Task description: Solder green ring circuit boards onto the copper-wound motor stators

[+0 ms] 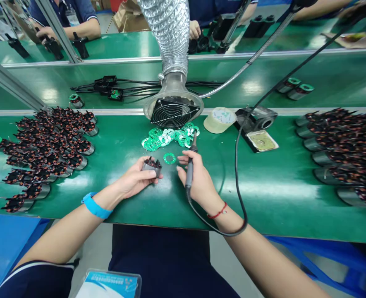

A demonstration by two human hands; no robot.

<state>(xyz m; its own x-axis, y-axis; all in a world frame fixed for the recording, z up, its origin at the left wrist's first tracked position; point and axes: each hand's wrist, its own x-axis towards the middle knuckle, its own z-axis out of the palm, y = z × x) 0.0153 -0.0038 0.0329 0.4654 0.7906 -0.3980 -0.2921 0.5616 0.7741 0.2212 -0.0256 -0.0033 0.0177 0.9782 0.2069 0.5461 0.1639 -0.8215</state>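
Note:
My left hand (138,179) is wrapped round a motor stator (152,166), a short metal cylinder with black prongs and copper windings on top. A soldering iron (190,171) lies in my right hand (201,182), its tip pointing up and away from me and its cable looping down over my forearm. The thumb and fingertips of that hand are apart, close to a single green ring-shaped circuit board (169,158) on the bench between my hands. Just beyond it lies a loose pile of similar ring boards (167,137).
A fume extractor (175,109) with a foil duct hangs over the pile. To its right are a solder wire roll or tape roll (220,119) and an iron stand (260,124) with a sponge (262,140). Stators crowd the left (51,149) and right (350,157). People sit opposite.

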